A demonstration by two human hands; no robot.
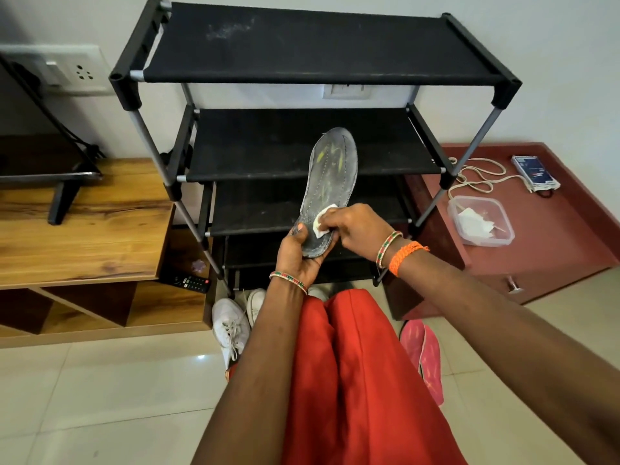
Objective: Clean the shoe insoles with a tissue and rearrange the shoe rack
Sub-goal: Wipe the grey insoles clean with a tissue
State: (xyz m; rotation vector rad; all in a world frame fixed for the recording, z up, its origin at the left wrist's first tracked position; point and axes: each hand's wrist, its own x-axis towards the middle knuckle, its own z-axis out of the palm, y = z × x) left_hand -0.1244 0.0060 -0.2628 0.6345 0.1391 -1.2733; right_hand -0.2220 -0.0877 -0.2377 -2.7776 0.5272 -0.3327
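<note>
A grey insole [330, 176] with yellow marks stands upright in front of the black shoe rack [302, 55]. My left hand [298, 253] grips its heel end from below, thumb on the front face. My right hand [355, 228] pinches a small white tissue [322, 221] and presses it against the lower part of the insole. The rack's fabric shelves hold no shoes in view.
White sneakers [231, 327] lie on the tiled floor below the rack, pink insoles [424, 354] to the right of my red clothing. A clear plastic container [480, 221] with tissues sits on the maroon cabinet at right. A wooden TV unit [84, 229] stands left, with a remote [191, 282].
</note>
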